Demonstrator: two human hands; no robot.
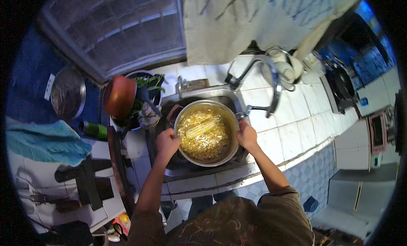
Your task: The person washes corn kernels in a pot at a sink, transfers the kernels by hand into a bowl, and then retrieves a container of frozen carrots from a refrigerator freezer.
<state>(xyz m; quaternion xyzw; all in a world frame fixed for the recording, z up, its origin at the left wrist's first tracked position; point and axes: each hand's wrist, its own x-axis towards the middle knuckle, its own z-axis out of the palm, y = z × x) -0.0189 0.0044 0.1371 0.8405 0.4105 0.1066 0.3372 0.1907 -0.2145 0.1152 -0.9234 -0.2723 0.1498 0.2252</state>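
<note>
A round metal pot (206,104) is held level over the sink basin. Inside it, loose corn kernels (206,147) lie in liquid, with a pale corn cob (202,128) among them. My left hand (168,142) grips the pot at its left side, fingers closed at the rim. On the opposite side, my right hand (247,134) grips it in the same way. Both hands hide the places they hold. Beneath the pot is a stainless steel sink (187,173), its bottom mostly covered from view.
A brown pot (120,96) leans by leafy greens (149,82) left of the sink. Curved chrome-and-black fitting (275,87) arches over the white tiled counter (291,115) at right. Stacked crockery (284,66) stands behind. A green bottle (95,130) and teal cloth (47,144) lie far left.
</note>
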